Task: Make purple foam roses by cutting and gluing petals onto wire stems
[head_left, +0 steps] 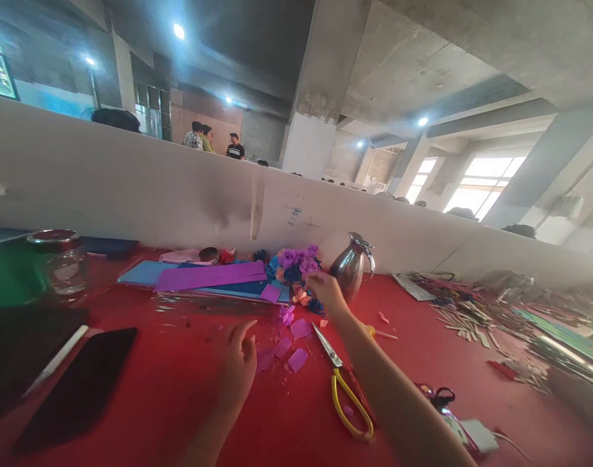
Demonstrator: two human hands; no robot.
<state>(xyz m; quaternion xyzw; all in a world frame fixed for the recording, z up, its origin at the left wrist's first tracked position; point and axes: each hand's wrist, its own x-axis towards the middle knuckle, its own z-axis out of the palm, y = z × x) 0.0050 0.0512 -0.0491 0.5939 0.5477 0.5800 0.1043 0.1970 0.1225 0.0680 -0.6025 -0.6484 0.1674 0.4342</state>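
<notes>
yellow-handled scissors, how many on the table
1 pair: the yellow-handled scissors lie on the red table, between the left hand and the right forearm, blades pointing away from the wearer. More could be hidden under that forearm.

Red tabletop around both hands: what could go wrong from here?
The right hand is at the cluster of purple, blue and pink flowers, so its fingers could crush a bloom. The yellow-handled metal scissors lie close beside the right forearm; a sweep of that arm might knock them. The flat, loose purple pieces lie close to the left hand, which could brush them out of place.
</notes>
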